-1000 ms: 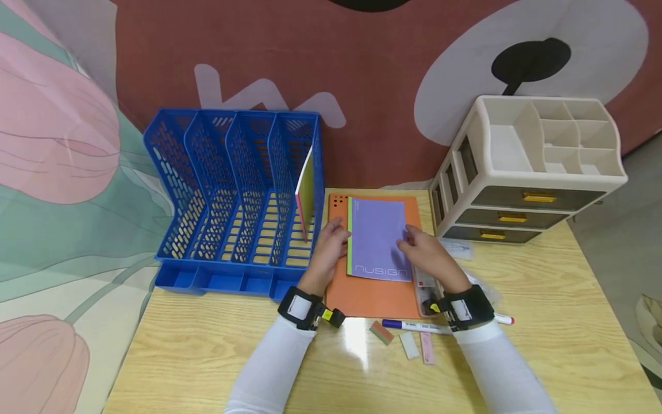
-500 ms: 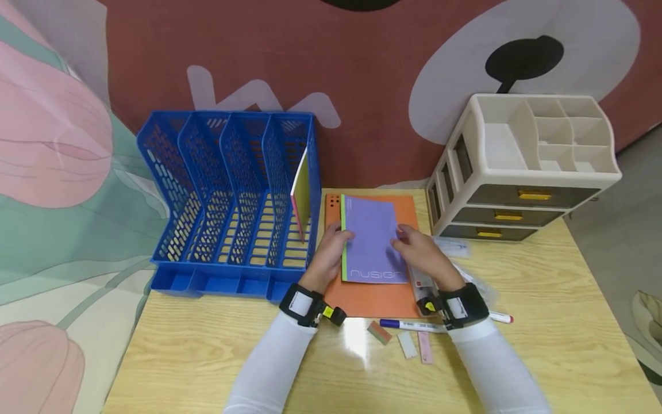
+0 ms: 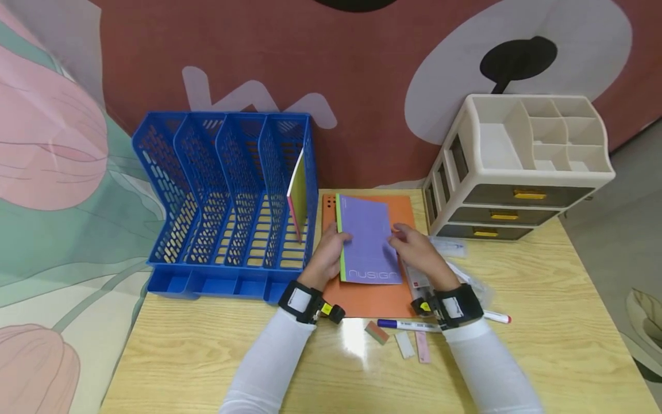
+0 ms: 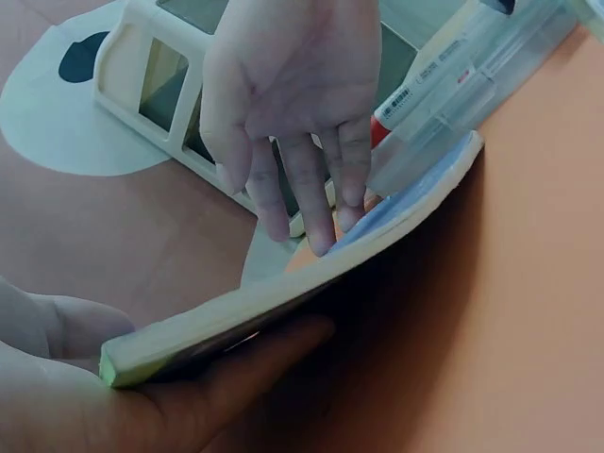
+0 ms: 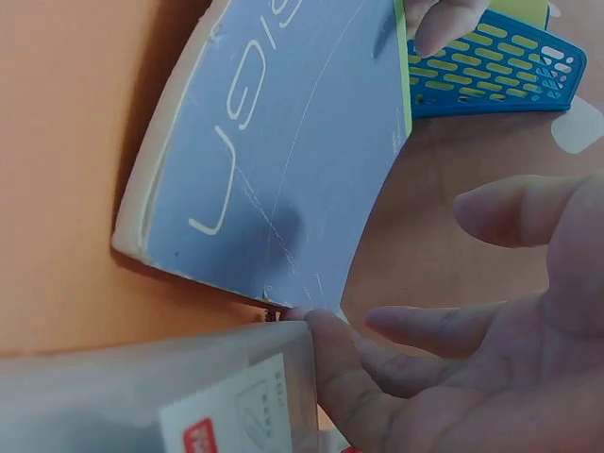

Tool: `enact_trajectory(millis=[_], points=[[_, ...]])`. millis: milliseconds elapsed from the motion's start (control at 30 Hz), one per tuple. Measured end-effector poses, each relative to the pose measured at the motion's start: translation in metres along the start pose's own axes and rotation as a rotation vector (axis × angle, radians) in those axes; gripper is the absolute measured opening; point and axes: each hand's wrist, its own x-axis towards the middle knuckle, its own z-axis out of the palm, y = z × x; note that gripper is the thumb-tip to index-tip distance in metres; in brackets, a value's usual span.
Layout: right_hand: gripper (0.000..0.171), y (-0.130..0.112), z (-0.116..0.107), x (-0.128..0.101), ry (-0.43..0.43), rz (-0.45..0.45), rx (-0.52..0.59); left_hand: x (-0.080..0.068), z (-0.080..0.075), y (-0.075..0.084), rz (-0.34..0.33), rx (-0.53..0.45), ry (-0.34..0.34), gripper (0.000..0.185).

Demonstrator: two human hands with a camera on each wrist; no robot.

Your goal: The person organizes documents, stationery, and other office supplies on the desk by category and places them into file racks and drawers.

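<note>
A purple notebook with a green spine lies on an orange folder in the middle of the table. My left hand grips the spine edge, thumb on top and fingers underneath. In the left wrist view that edge of the notebook is lifted off the folder. My right hand has straight fingers, and their tips touch the notebook's right edge. The right wrist view shows the cover curving up and my right hand held loose beside it.
A blue file rack stands to the left with a yellow-and-pink book in its rightmost slot. A beige drawer organiser stands at the right. A clear plastic case, a marker and small strips lie by my right wrist.
The notebook has slid a little left on the folder, and my left hand has lifted its spine edge. My right hand has followed it, staying at the right edge.
</note>
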Motion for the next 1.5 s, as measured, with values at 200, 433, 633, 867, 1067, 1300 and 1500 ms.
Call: enact_trajectory(millis=[200,433,633,867,1067,1300,1500], points=[[0.063,0.000,0.003,0.002,0.023,-0.001,0.035,-0.002,-0.004,-0.002,-0.003,-0.009,-0.055,0.057],[0.060,0.004,0.009,0.007,0.090,-0.053,0.111,-0.014,-0.001,0.004,0.071,0.068,-0.069,0.052],[0.058,0.005,0.013,0.008,0.099,-0.074,0.166,-0.027,0.004,0.013,0.161,0.108,-0.107,0.056],[0.047,0.007,0.015,0.005,0.093,-0.057,0.320,-0.043,0.004,0.022,0.272,0.211,-0.170,0.053],[0.035,0.004,0.014,-0.003,0.143,-0.155,0.430,-0.056,0.002,0.031,0.261,0.259,-0.192,0.050],[0.030,-0.003,0.015,-0.013,0.193,-0.234,0.403,-0.061,0.000,0.037,0.187,0.263,-0.216,0.062],[0.030,-0.010,0.013,-0.021,0.220,-0.306,0.379,-0.068,-0.002,0.038,0.135,0.356,-0.209,0.049]])
